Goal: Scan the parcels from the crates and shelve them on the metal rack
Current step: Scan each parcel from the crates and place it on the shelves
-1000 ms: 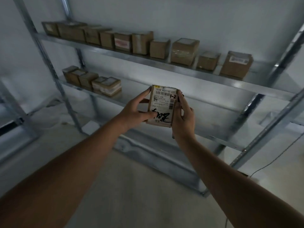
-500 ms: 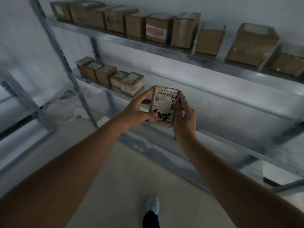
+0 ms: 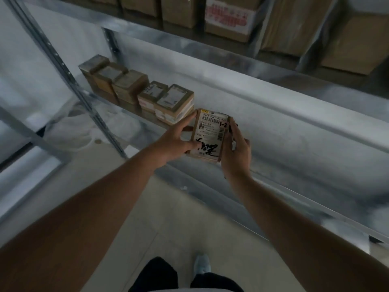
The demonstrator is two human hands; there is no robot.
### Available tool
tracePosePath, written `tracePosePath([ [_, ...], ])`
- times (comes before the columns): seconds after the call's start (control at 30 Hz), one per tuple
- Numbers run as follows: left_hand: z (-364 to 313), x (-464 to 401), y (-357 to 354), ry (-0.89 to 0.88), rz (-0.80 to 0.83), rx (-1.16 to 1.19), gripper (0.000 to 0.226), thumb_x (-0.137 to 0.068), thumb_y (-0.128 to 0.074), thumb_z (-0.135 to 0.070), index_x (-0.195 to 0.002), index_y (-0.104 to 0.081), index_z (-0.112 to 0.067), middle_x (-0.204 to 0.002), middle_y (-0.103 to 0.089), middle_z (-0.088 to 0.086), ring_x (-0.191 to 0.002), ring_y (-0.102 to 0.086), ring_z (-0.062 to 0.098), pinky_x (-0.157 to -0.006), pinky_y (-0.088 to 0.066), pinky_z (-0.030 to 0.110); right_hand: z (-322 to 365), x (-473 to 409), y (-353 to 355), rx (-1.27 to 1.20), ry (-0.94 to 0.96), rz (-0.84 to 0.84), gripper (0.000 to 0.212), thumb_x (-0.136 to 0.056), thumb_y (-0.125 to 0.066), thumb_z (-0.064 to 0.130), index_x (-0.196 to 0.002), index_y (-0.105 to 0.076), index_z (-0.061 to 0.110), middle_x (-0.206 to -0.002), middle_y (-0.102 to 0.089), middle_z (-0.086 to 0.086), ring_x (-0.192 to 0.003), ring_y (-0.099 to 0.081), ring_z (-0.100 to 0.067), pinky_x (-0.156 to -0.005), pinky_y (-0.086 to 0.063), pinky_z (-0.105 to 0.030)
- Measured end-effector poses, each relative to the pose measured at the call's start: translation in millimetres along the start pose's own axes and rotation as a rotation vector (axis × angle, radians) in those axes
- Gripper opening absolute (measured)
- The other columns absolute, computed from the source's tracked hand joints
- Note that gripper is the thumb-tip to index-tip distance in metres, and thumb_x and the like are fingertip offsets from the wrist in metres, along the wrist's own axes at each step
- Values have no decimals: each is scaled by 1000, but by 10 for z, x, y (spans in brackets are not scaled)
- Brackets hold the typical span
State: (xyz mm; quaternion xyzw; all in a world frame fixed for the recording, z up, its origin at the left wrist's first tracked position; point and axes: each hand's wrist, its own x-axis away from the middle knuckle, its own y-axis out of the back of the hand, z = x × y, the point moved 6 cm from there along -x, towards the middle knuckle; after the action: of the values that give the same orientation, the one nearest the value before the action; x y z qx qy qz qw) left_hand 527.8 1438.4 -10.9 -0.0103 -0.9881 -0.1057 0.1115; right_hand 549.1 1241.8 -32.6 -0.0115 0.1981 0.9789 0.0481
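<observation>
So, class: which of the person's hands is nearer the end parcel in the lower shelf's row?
Left. The left hand is just beside the end parcel; the right hand is beyond the held parcel.

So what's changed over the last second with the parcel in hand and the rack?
The person has stepped closer, so the rack fills the view. The labelled parcel has moved toward the middle shelf, next to the row of five parcels. Unchanged: left hand and right hand still grip the parcel's sides; nothing released yet.
</observation>
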Motion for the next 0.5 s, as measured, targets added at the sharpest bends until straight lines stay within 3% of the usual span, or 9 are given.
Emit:
tracePosePath([
  [0.1, 120, -324, 122, 30, 61, -5, 101, -91, -77, -1, -166, -24, -44, -157, -46, 6, -143, -46, 23, -97, -62, 47, -73, -195, -226, 34, -57, -21, 47, -112, -45, 44, -159, -40, 52, -118, -49, -1, -97, -52, -3, -95, -43, -28],
  [0.27, 307, -915, 327, 64, 175, -39, 99, -95, -76, -4, -165, -22, -51, -159, -47, 5, -130, -57, 20, -100, -60, 48, -194, -540, -590, 113, -161, -102, 46, -112, -43, 48, -157, -41, 55, -119, -50, -2, -88, -42, 11, -70, -29, -8],
  [0.4, 416, -1356, 480, 72, 270, -51, 99, -96, -74, -3, -165, -20, -50, -163, -43, 5, -139, -50, 19, -87, -62, 29, -259, -783, -880, 125, -233, -167, 46, -111, -43, 50, -157, -41, 54, -116, -48, -1, -88, -42, 10, -68, -28, -7],
  [0.5, 524, -1615, 555, 108, 300, -48, 97, -98, -71, -4, -166, -17, -48, -165, -41, 6, -149, -42, 26, -111, -52, 53, -322, -959, -1058, 162, -269, -214, 46, -111, -45, 51, -156, -43, 54, -113, -49, -3, -85, -42, 7, -60, -35, 2],
])
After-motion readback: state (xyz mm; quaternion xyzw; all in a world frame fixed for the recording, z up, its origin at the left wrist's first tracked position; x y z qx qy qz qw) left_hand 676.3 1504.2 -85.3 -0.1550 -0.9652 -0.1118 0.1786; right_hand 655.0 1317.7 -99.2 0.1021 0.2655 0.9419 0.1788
